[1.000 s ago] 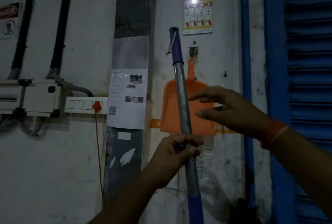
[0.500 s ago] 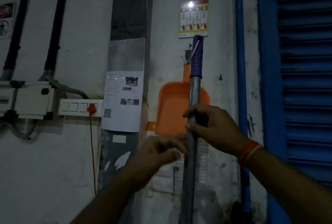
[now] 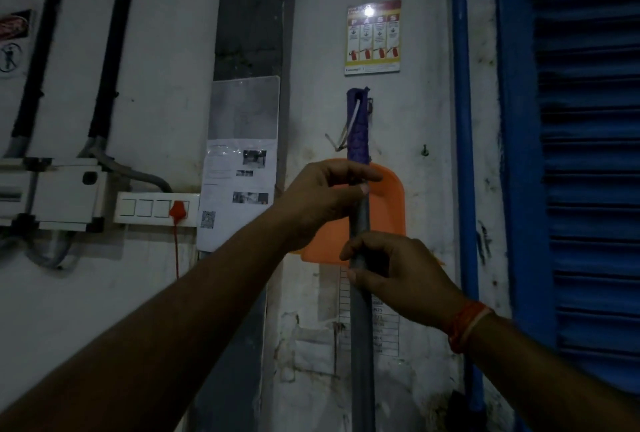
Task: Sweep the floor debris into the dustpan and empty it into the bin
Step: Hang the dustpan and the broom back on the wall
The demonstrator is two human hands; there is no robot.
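Note:
A broom's grey metal pole with a purple grip on top stands upright against the white wall. My left hand is closed around the pole just under the purple grip. My right hand grips the pole lower down. Behind the pole an orange dustpan hangs flat on the wall, partly hidden by both hands. A thin loop of cord dangles from the purple grip near a wall hook. The broom's head, the floor and the bin are out of view.
A blue louvred shutter and a blue pipe fill the right side. On the left are a switch plate with a red plug, cable boxes and black conduits. Paper notices and a safety poster hang on the wall.
The pole went from my left hand to my right. My left hand then rose and closed on the pole under the purple grip, while my right hand kept its hold lower down.

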